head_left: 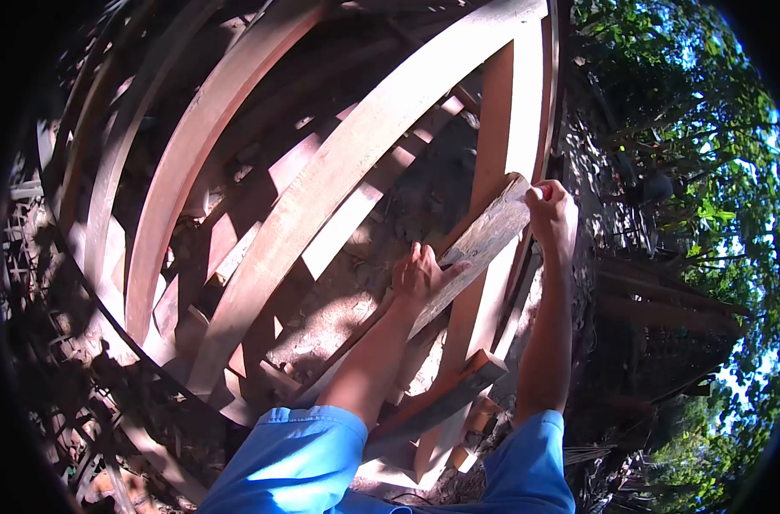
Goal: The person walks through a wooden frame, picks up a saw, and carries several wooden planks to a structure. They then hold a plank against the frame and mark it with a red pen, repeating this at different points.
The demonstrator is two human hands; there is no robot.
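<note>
A rough, weathered wooden plank [489,244] slants across the middle of the view, its upper end beside a pale upright timber. My left hand [417,274] is closed over the plank's edge, thumb lying along its face. At the plank's upper right end, my right hand [551,210] is closed in a pinch. A bit of red shows between its fingers, too small to name. Behind the plank, the pale upright timber [493,128] joins a long curved wooden beam [381,128] near the top.
More curved ribs [206,141] stand on the left in a boat-like frame. A dark wooden block [459,385] juts out below the plank. Wood chips and scraps cover the shaded ground [339,330]. Leafy trees [707,163] line the right side.
</note>
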